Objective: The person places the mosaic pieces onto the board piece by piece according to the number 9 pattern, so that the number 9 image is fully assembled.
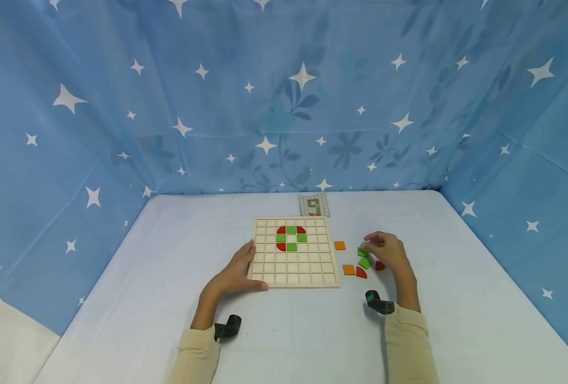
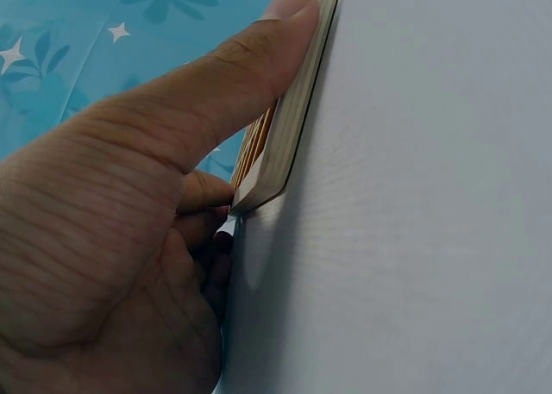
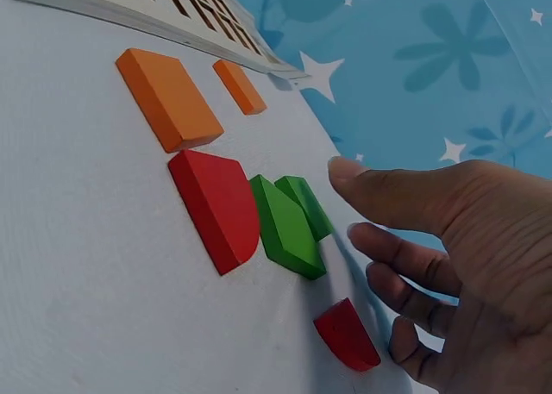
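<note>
A wooden grid board (image 1: 295, 269) lies flat, with red and green tiles set in a ring in its upper middle. My left hand (image 1: 236, 272) rests on the board's near left corner, thumb along the front edge and fingers along the left side. Right of the board, my right hand (image 1: 386, 253) hovers by two green tiles (image 3: 286, 226). In the right wrist view its thumb and fingers are apart, with nothing between them. Two red rounded tiles (image 3: 216, 211) lie beside the green ones, one of them below the hand. Two orange square tiles (image 3: 168, 99) lie nearer the board.
Behind the board stands a small pattern card (image 1: 314, 205) showing a coloured figure on a grid. A white cloth covers the table (image 1: 288, 330). A blue curtain (image 1: 245, 96) with white stars encloses the back and sides.
</note>
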`<state>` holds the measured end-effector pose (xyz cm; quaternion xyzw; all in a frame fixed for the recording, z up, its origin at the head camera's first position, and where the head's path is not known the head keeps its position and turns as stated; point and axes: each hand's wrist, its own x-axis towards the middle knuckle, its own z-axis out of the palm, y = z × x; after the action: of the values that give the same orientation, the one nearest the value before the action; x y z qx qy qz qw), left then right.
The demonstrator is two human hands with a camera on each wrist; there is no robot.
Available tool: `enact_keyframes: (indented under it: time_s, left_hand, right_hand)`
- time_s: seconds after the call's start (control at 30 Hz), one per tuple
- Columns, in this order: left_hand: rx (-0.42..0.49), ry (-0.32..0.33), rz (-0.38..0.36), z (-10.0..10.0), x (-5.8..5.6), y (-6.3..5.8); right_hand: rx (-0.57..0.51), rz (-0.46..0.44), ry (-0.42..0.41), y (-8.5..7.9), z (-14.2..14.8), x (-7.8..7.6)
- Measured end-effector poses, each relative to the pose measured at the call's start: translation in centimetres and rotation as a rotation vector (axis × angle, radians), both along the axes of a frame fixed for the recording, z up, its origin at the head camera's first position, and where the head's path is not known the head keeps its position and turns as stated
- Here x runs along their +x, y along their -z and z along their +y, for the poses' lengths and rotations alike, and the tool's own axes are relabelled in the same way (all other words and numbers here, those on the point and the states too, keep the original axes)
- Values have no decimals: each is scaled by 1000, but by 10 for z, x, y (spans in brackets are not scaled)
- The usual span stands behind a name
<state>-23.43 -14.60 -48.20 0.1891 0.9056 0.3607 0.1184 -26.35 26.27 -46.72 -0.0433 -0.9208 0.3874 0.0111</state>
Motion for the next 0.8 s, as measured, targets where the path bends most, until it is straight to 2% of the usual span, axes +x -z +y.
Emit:
enact_keyframes:
  time_s: [0.43,0.6,0.8]
  left_hand:
    - [-5,-3,-19,1,0,-1]
    - [7,-2,-5,1,0,-1]
    - [19,1,-12,2,-1,-1]
  right_hand:
    - [1,-111,-32,5,3,-3]
    - [10,-115,-38,6,1,-4]
    - [41,-77,-64,8,-5,-6]
